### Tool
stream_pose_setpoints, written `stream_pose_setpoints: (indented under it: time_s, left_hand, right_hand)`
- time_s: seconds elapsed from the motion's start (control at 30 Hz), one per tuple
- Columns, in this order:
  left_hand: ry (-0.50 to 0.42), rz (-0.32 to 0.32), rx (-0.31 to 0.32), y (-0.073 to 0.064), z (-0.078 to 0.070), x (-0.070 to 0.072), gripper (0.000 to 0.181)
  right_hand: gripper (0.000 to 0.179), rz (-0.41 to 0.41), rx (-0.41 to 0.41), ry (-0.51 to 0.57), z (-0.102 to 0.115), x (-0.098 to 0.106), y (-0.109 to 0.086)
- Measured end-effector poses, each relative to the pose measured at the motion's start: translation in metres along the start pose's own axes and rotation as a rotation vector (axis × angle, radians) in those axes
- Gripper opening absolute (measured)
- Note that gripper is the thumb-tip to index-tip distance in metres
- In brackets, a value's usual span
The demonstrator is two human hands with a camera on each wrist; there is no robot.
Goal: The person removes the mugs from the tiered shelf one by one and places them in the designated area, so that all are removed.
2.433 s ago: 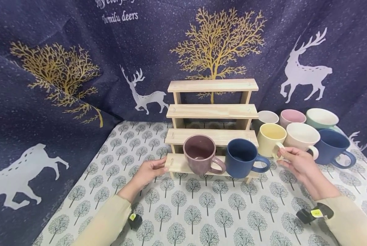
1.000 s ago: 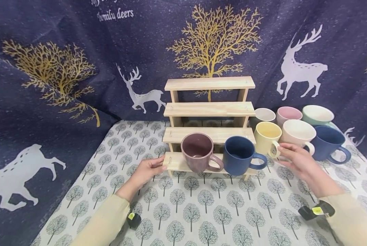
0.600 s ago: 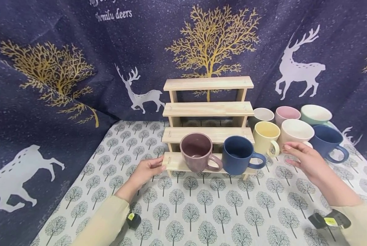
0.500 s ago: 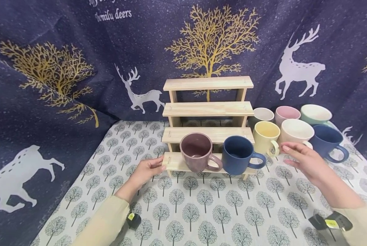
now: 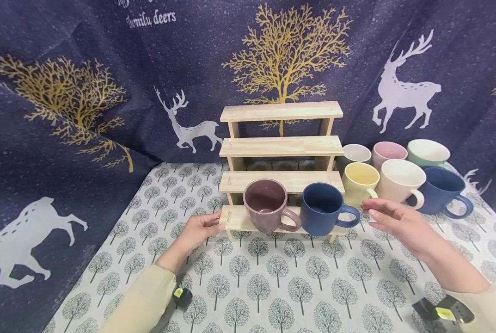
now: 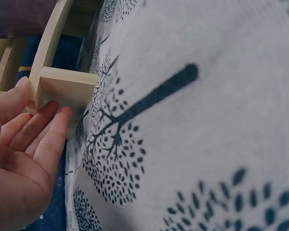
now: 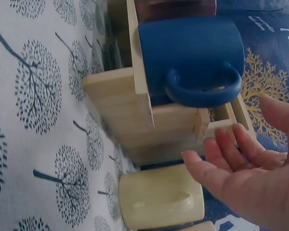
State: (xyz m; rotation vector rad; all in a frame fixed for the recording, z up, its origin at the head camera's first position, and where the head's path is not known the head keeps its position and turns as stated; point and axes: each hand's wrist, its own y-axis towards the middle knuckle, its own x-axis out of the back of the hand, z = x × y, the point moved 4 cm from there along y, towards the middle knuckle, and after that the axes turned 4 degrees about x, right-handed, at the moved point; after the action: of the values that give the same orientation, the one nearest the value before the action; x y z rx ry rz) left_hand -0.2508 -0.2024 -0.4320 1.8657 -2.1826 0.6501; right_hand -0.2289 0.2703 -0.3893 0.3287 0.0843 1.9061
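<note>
A four-tier wooden step rack (image 5: 281, 147) stands on the table. My left hand (image 5: 194, 232) pinches the left end of its lowest board; in the left wrist view the thumb and fingers (image 6: 50, 139) meet at the board's edge. On the low tier stand a purple mug (image 5: 266, 206) and a dark blue mug (image 5: 321, 212), handles turned right. My right hand (image 5: 403, 226) holds nothing, its fingers loosely spread between the blue mug's handle and the handle of a pale yellow mug (image 5: 358, 187). In the right wrist view that palm (image 7: 260, 183) hangs beside both mugs.
Right of the rack, more mugs stand in two rows: cream (image 5: 399, 182), blue (image 5: 441, 192), grey (image 5: 352, 159), pink (image 5: 387, 152) and mint green (image 5: 428, 155). A navy deer-print cloth (image 5: 181, 60) hangs behind. The tablecloth (image 5: 235, 277) has a tree print.
My right hand has let go of the yellow mug's handle, drawn back to the right, then come left toward the blue mug on the rack. The left hand keeps its grip.
</note>
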Motion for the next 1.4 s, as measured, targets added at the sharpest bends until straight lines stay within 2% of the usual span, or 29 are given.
stream_pose_setpoints:
  time_s: [0.13, 0.3, 0.5, 0.8, 0.93, 1.27, 1.4]
  left_hand:
    - [-0.014, 0.0, 0.011, 0.001, 0.001, 0.0, 0.056]
    - [-0.032, 0.004, 0.022, 0.002, 0.003, 0.0, 0.056]
    - [-0.039, 0.002, 0.022, 0.003, 0.004, -0.001, 0.056]
    - [-0.046, 0.002, 0.02, 0.004, 0.005, 0.0, 0.056]
    - [-0.057, 0.002, 0.03, 0.003, 0.005, 0.001, 0.056]
    - [-0.049, 0.013, 0.025, 0.002, 0.004, 0.0, 0.055]
    - [-0.045, 0.01, 0.03, 0.002, 0.004, 0.001, 0.056]
  right_hand:
    - [0.048, 0.02, -0.001, -0.118, 0.003, -0.008, 0.002]
    - [0.043, 0.025, -0.071, -0.205, 0.004, -0.014, 0.006]
    - [0.041, 0.05, -0.082, -0.167, 0.005, -0.019, 0.012]
    - [0.041, 0.061, -0.049, -0.149, 0.004, -0.022, 0.017]
    - [0.038, 0.069, -0.064, -0.128, 0.005, -0.022, 0.019]
    - [0.037, 0.033, -0.103, -0.097, 0.004, -0.025, 0.019]
    - [0.038, 0.033, -0.08, -0.056, 0.002, -0.027, 0.018]
